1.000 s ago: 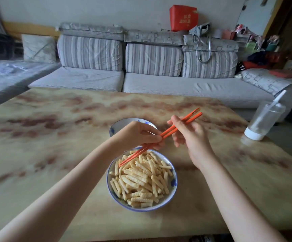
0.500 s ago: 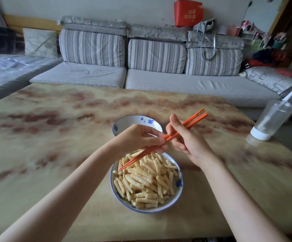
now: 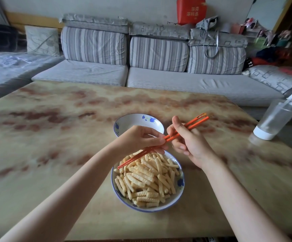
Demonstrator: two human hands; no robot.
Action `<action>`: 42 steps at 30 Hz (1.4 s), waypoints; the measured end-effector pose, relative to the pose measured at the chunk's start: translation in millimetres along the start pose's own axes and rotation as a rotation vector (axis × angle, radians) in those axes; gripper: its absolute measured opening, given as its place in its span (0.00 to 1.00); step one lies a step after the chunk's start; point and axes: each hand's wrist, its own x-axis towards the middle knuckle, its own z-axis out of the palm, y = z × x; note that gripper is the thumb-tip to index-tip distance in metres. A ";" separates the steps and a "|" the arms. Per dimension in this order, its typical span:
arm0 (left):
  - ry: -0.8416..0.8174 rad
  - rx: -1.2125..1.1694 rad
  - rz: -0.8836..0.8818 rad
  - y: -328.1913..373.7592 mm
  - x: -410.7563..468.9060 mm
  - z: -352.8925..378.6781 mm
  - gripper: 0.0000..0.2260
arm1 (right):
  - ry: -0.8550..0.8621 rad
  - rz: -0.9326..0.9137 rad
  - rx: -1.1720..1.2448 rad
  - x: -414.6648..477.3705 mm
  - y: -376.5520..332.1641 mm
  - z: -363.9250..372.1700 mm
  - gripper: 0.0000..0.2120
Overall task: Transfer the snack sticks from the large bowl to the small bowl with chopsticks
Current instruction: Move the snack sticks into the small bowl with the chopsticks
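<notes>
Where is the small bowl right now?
In the head view the small bowl sits centrally on the table, just beyond the large bowl, partly hidden behind the left hand.

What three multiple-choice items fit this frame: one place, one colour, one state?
1. Where is the small bowl relative to the large bowl?
A. Beyond it, farther from the person.
B. To its left.
C. Stacked inside it.

2. What colour are the chopsticks?
A. Black.
B. Orange.
C. White.

3. How are the chopsticks held?
A. Resting in the small bowl.
B. By one hand alone.
C. By both hands.

Key:
1 A, it sits behind the large bowl, toward the sofa.
2 B, both are plainly orange.
3 C, the left hand pinches them mid-length and the right hand grips nearer the top.
</notes>
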 end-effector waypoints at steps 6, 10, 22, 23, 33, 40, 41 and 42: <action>0.192 0.150 0.110 -13.1 -3.3 -19.6 0.08 | 0.057 0.013 0.023 4.1 3.7 -9.6 0.20; 0.453 0.010 0.105 -42.8 -22.6 -49.7 0.06 | 0.151 -0.011 0.067 -0.6 6.3 -23.4 0.18; 0.577 0.206 0.083 -109.9 -52.7 -38.2 0.11 | 0.247 -0.029 0.089 -20.7 8.2 -38.4 0.21; 0.561 0.220 0.090 -110.2 -52.9 -37.9 0.11 | 0.248 -0.032 0.087 -22.3 6.9 -39.6 0.21; 0.500 0.209 0.088 -109.1 -57.8 -34.1 0.09 | 0.244 0.002 0.035 -29.8 4.9 -43.9 0.19; 0.505 0.212 0.079 -109.4 -58.6 -33.8 0.10 | 0.275 0.015 0.055 -28.5 5.3 -39.1 0.19; 0.503 0.214 0.081 -109.5 -58.7 -33.8 0.10 | 0.287 0.016 0.067 -28.4 5.8 -39.2 0.19; 0.503 0.215 0.080 -109.7 -58.6 -33.9 0.10 | 0.301 0.019 0.082 -28.3 6.2 -39.5 0.19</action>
